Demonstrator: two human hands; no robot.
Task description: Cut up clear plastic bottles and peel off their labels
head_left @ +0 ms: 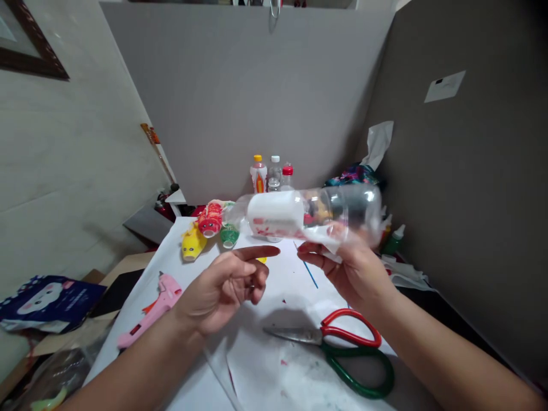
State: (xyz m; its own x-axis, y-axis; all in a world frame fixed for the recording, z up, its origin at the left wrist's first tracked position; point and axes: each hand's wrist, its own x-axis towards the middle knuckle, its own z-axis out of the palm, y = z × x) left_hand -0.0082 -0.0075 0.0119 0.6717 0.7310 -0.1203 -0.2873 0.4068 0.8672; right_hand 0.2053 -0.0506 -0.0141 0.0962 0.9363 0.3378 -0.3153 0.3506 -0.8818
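Observation:
A clear plastic bottle (276,212) lies sideways in the air above the table, its neck pointing left, with a white label bearing red print. My right hand (349,260) grips it from below near its base, beside a loose white flap of film. Just below the bottle's neck end is my left hand (231,279), index finger stretched out to the right and the other fingers loosely curled, holding nothing. Scissors (321,337) with one red and one green handle lie on the table beneath my hands.
A pink glue gun (156,305) lies at the left. Yellow (193,245), red (209,220) and green (229,235) painted pieces stand behind. Several bottles (259,174) are at the back of the white-covered table (252,365). A blue stick (310,274) lies mid-table.

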